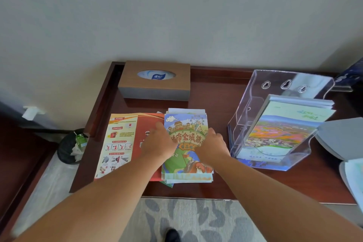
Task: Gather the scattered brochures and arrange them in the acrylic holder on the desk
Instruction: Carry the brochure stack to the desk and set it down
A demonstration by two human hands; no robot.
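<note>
Left hand and right hand pressed flat, fingers spread, on colourful cartoon-cover brochure stack near surface front edge | clear acrylic holder at right already held landscape-cover brochures | red-orange leaflet unfiled; roughly half done.

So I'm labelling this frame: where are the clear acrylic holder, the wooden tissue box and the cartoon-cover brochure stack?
Clear acrylic holder [290,81]: head view, on its bare back panel.
Wooden tissue box [129,78]: head view, on its top face.
Cartoon-cover brochure stack [186,124]: head view, on the top cover's upper half.
</note>
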